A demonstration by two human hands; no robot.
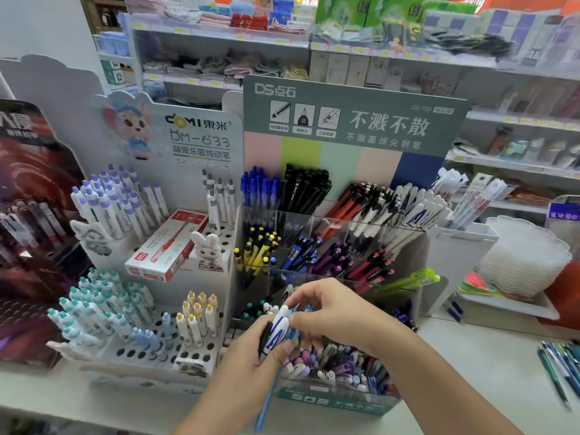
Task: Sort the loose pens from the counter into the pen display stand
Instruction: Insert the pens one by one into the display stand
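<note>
My left hand (251,350) grips a small bunch of pens (277,331): a white pen with blue print, a dark one and a light blue one whose tip hangs down below the hand. My right hand (326,312) pinches the top of that bunch from the right. Both hands hover over the lower front compartments of the clear pen display stand (342,403), which holds blue, black, red, white, yellow and purple pens in tiered sections. More loose pens (561,362) lie on the white counter at the far right.
A white Domi pen stand (147,350) with peg holes, pens and a red-and-white pen box (166,246) stands to the left. A dark display (28,233) is at far left. A white tray with stacked white plastic items (524,262) sits right. Store shelves fill the background.
</note>
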